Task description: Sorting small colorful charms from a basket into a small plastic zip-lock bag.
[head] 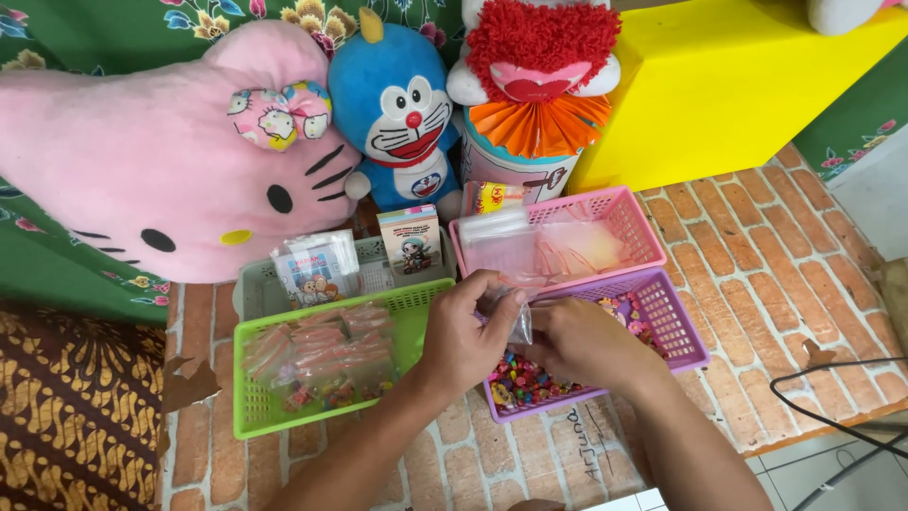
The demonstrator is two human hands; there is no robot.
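My left hand [465, 331] and my right hand [579, 339] meet over the purple basket [677, 326], both pinching a small clear plastic bag [518, 317] between them. The purple basket holds many small colourful beads [526, 381]. Behind it, a pink basket [632, 210] holds empty clear plastic bags. To the left, a green basket [255, 412] is filled with several clear bags packed with pink and colourful items.
A grey basket [248, 295] with small printed boxes stands behind the green one. A big pink cat plush [170, 151], a blue cat plush [402, 109], a red-haired clown doll [539, 66] and a yellow box [738, 85] line the back. A black cable [832, 416] lies at right.
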